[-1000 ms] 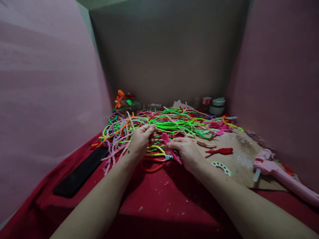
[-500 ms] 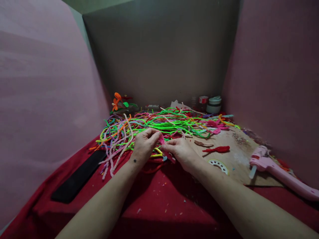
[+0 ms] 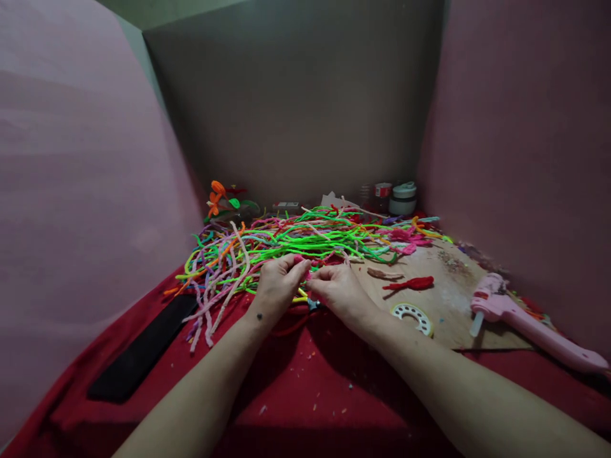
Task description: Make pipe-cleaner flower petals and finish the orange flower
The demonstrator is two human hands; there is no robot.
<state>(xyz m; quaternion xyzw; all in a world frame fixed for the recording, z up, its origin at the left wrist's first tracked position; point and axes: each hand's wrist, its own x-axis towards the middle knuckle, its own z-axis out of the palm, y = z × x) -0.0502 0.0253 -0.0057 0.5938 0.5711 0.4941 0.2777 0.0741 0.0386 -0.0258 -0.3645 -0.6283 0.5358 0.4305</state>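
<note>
Close together at the near edge of the pipe-cleaner pile, my left hand and my right hand both pinch a small pink pipe-cleaner piece. Most of it is hidden by the fingers, so its shape is unclear. Just below the fingertips lies a yellow-handled tool with a dark head, partly covered by my hands. Behind them spreads a heap of pipe cleaners in green, pink, orange, purple and other colours.
On a wooden board at right are a red twisted pipe-cleaner piece, a brown one, a white holed ring and a pink glue gun. A black strip lies left on the red cloth. Orange pipe-cleaner flowers stand behind.
The pink piece has been drawn further into my fingers, and its end that hung below my right hand no longer shows. The view has shifted slightly.
</note>
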